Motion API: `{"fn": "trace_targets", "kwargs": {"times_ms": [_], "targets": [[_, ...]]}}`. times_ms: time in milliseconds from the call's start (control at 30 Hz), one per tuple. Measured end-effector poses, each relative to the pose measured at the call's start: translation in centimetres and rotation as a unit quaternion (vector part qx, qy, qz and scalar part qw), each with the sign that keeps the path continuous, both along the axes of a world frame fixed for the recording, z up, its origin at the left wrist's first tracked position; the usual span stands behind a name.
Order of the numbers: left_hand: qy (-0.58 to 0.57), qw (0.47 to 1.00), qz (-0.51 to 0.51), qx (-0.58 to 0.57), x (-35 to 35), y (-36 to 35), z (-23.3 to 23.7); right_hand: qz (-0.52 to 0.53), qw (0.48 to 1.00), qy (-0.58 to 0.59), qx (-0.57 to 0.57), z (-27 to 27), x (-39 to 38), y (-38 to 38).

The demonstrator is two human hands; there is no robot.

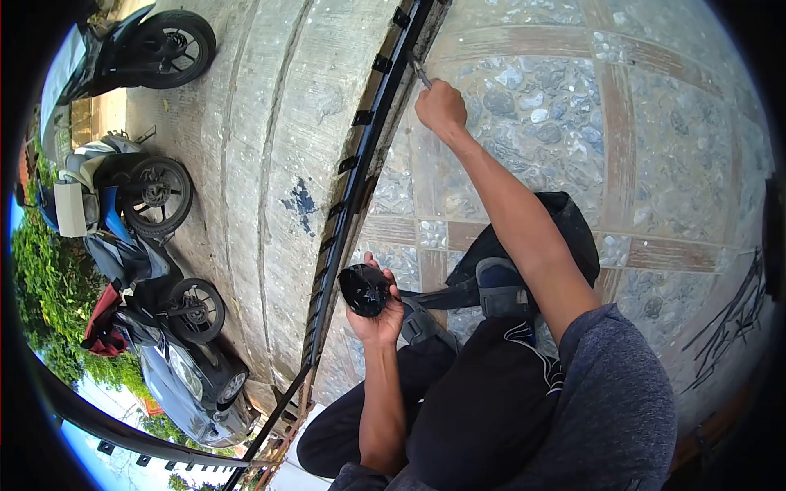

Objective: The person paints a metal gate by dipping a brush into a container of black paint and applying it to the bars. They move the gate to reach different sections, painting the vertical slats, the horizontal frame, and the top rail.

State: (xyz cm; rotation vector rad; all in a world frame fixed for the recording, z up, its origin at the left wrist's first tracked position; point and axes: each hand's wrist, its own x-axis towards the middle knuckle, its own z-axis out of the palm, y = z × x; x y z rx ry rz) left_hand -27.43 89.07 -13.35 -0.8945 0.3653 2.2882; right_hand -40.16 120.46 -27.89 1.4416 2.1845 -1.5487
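Observation:
My left hand [380, 326] is wrapped round a small cup [363, 290] coated inside with glossy black paint. It holds the cup beside the gate rail, above my sandalled feet. My right hand [442, 108] is stretched far forward, closed round the handle of a paintbrush [421, 74]. The brush tip meets or nearly meets the long black metal rail [366, 148], which has short square stubs along one side. I cannot make out the bristles clearly.
A dark bag or cloth [565, 225] lies beside my sandal [499, 286] on the pebble-set floor [524, 106]. Beyond the rail, a concrete driveway [270, 123] with a dark paint stain [303, 201] leads to parked motorbikes [155, 192] and a silver car [176, 385].

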Motion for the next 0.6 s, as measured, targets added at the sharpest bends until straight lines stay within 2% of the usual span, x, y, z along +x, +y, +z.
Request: {"fn": "trace_targets", "kwargs": {"times_ms": [67, 200, 233, 333, 500, 600], "targets": [[-0.001, 1.0, -0.003, -0.005, -0.1, 0.0, 0.2, 0.002, 1.0, -0.019, 0.004, -0.6, -0.6, -0.2], [0.001, 1.0, -0.007, -0.006, -0.3, 0.4, 0.3, 0.086, 0.996, -0.001, -0.015, -0.4, 0.2, -1.5], [0.0, 1.0, -0.007, -0.006, -0.3, 0.4, 0.2, 0.08, 0.997, 0.016, -0.014, -0.1, 0.9, -1.2], [-0.004, 1.0, -0.008, -0.003, -0.2, 0.3, -0.1, -0.029, 0.999, 0.017, 0.013, -1.1, 0.9, -0.5], [-0.009, 1.0, -0.007, -0.002, -0.4, 0.7, 0.1, 0.116, 0.993, 0.026, 0.021, 0.0, 0.7, -1.2], [-0.012, 1.0, -0.003, 0.003, -0.6, 0.9, 0.0, 0.018, 0.998, 0.062, 0.016, 1.6, 1.6, 0.6]]}}
